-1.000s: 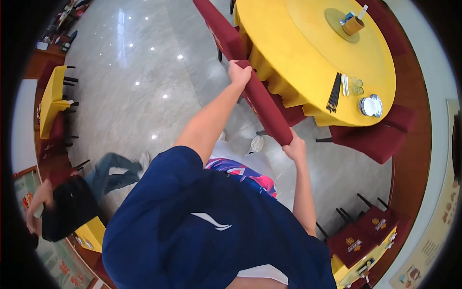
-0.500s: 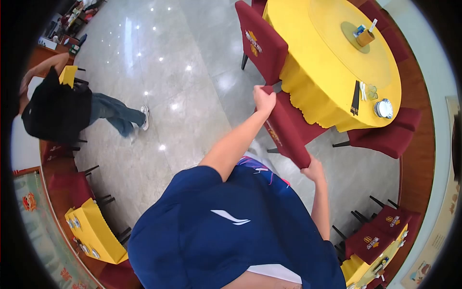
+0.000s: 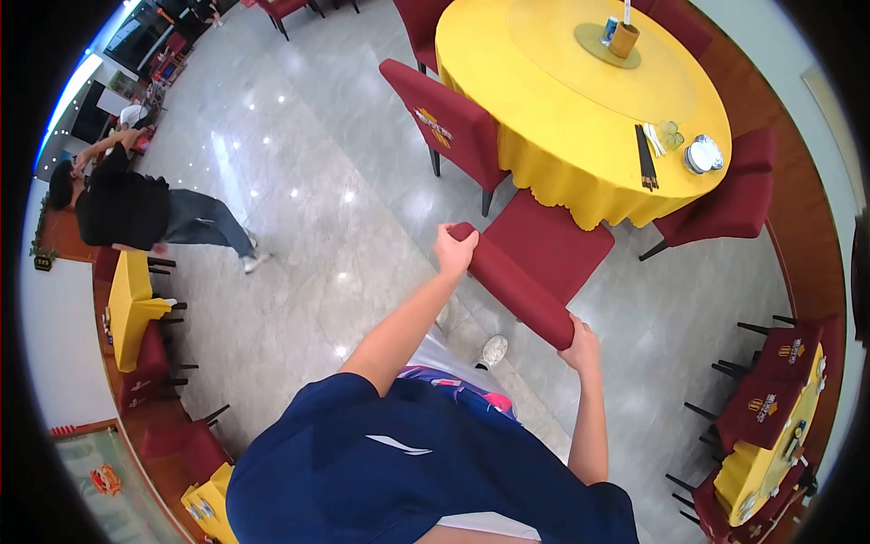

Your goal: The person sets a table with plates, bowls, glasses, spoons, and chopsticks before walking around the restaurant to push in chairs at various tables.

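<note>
A dark red fabric-covered chair [image 3: 557, 240] stands in front of me, its seat edge close to the hanging yellow tablecloth [image 3: 580, 195]. My left hand [image 3: 455, 249] is closed round the left top corner of its backrest. On the opposite top corner, my right hand [image 3: 582, 346] has its fingers wrapped round the edge. The backrest's top faces me, and the chair's legs are mostly hidden. Beyond it is a round table [image 3: 580, 100] with black chopsticks [image 3: 646, 156], a stack of white dishes [image 3: 701, 155] and glass cups [image 3: 671, 136].
Another red chair [image 3: 453, 122] is just left of the held one, and a further chair [image 3: 729, 195] stands at the table's right. A person in black [image 3: 127, 208] is on the tiled floor at left. More chairs [image 3: 757, 399] and a yellow-covered table [image 3: 757, 471] are at lower right.
The held chair appears farther from the table's side and lower left in view, with both hands still on it. My view has shifted, and the person at left has changed position.
</note>
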Available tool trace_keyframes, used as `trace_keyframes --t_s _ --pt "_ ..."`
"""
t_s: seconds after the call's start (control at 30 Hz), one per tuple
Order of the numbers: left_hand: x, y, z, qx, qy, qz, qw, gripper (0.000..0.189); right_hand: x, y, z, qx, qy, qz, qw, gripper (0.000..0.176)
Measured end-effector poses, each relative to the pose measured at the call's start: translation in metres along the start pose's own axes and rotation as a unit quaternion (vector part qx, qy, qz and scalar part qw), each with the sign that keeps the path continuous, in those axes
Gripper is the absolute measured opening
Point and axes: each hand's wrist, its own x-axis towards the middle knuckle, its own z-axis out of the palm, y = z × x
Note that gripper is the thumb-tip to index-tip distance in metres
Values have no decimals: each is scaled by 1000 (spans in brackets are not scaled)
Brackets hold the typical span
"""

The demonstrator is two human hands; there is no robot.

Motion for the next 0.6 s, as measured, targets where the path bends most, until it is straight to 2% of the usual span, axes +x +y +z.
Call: trace_keyframes --t_s 0.13,0.2,0.23,0.27,0.33,0.37,0.43,0.47,0.5,0.53,0.6 --pt "10 -5 -7 -62 -54 51 995 52 0 -11 2 -17 41 11 999 77" --pt "17 -3 -23 -101 -158 9 982 56 -12 -12 15 -49 70 41 995 80" --pt "27 -8 -26 -61 -168 65 982 61 -7 -16 19 -70 93 59 991 82" --pt "38 -19 -26 -48 -187 77 978 66 -5 -25 18 -76 86 92 989 84" --pt "59 -19 -41 -21 -223 57 973 76 -11 -29 24 -89 83 132 984 87" --pt "72 -25 -46 -11 -241 62 969 74 -5 -35 29 -96 94 135 982 90" --pt "109 -26 -71 -2 -251 64 966 73 5 -83 20 -136 73 129 980 93" --pt "126 -22 -89 -40 -321 -42 945 71 11 -105 14 -178 46 132 974 95" --pt "146 -16 -103 -78 -385 -143 909 69 29 -116 18 -108 13 89 990 97" --pt "170 -14 -111 -77 -377 -136 913 69 46 -138 25 -104 19 81 991 97" --pt "224 -18 -119 -60 -398 -171 899 65 83 -199 46 -5 74 -6 997 94"
